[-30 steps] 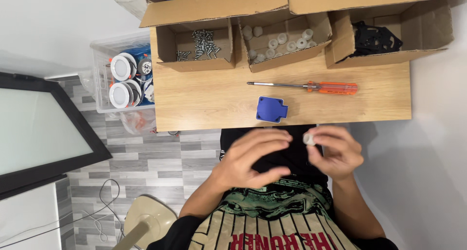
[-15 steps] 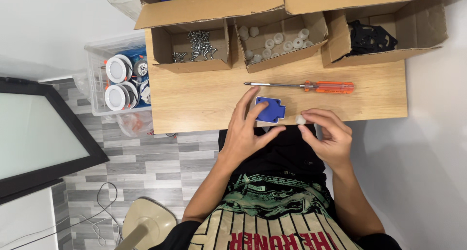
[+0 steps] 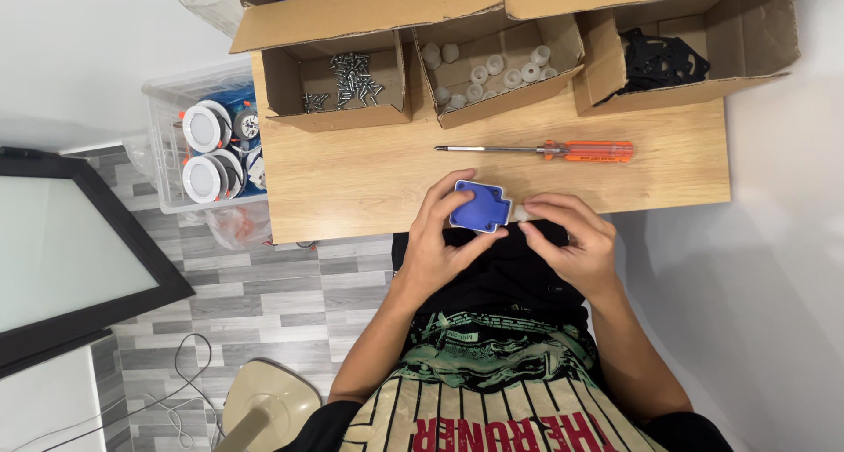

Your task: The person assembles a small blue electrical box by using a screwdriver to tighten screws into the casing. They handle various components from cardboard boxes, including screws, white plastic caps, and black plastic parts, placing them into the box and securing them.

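A small blue plastic piece is gripped at the near edge of the wooden table by the left hand, its fingers closed around the piece's left side and underside. A small whitish part, possibly a round plastic ring though it is too hidden to be sure, is pinched in the fingertips of the right hand and held just beside the blue piece's right edge. For the two parts to be brought together cleanly, the blue piece would best be kept steady and level, with the small part lined up squarely before any pressure is applied. An orange-handled screwdriver is laid across the table just beyond the hands, its tip pointing left, within easy reach but not in the way. Three open cardboard boxes are ranged along the far edge: one with screws, one with white rings, one with black flat parts. A clear bin of round white lamps is seen on the floor to the left, beside a dark-framed panel.
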